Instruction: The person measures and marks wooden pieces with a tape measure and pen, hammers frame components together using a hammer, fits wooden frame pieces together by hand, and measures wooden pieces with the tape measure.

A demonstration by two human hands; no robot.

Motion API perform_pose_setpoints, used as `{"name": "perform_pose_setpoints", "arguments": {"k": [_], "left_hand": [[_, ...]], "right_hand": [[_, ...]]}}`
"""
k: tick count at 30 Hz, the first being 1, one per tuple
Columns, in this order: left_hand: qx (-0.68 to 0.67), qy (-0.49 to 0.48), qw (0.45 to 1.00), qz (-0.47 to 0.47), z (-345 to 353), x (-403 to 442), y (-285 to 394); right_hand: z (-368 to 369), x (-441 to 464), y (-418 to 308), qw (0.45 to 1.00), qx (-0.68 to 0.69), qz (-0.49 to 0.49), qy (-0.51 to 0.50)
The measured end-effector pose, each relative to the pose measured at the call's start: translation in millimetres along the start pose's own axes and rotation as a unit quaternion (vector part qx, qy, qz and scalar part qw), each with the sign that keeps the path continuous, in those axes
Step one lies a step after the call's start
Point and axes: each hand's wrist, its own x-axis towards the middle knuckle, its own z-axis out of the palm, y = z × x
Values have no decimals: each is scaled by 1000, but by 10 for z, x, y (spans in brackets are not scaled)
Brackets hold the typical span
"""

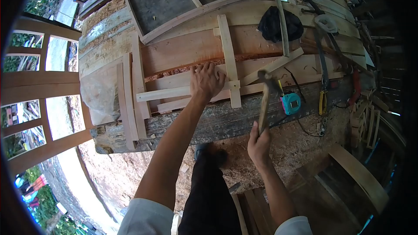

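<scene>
fingers of the left hand [204, 85]: bent and slightly spread, palm down over the slat [167, 93]; how hard they press, cannot tell.
fingers of the right hand [260, 146]: wrapped round the lower handle of the hammer [264, 104], thumb lying along it.
slat: long axis runs left to right across the bench [204, 126], left end a little nearer the body; it passes under the left hand.
crosspiece [227, 52]: long axis runs away from the body, crossing the slat near its right end.
crossing: just right of the left fingers, the left hand nearer to it than the right.
hammer head: up and away from the right fist, right of the crossing, near but apart.
tape [291, 103]: right of the hammer, beside the bench edge.
</scene>
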Motion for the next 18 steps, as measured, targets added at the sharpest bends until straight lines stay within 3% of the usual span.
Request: {"name": "perform_pose_setpoints", "arguments": {"k": [2, 4, 5, 7, 8, 9, 12, 16, 18], "left_hand": [[-1, -4, 1000, -4, 4, 11, 1], [-3, -7, 1000, -4, 53, 29, 36], [-8, 21, 1000, 7, 75, 46, 19], [-5, 35, 999, 10, 68, -20, -28], [3, 21, 1000, 6, 43, -5, -17], [10, 6, 1000, 2, 16, 12, -2], [4, 8, 1000, -6, -4, 11, 9], [-4, 29, 1000, -2, 47, 11, 11], [-16, 53, 998, 24, 88, -24, 0]], "right_hand": [[10, -6, 139, 998, 10, -51, 41], [-73, 36, 107, 984, -121, 70, -111], [-131, 79, 65, 984, -122, 61, -112], [-266, 3, -182, 993, -34, 92, -64], [-245, -9, -146, 1000, -4, 25, -5], [-197, -6, -69, 1000, -1, 26, -9], [-32, 40, 208, 980, -118, 84, -140], [-133, 145, 235, 983, -106, 70, -133], [-169, 355, 181, 993, -74, 80, -39]]}}
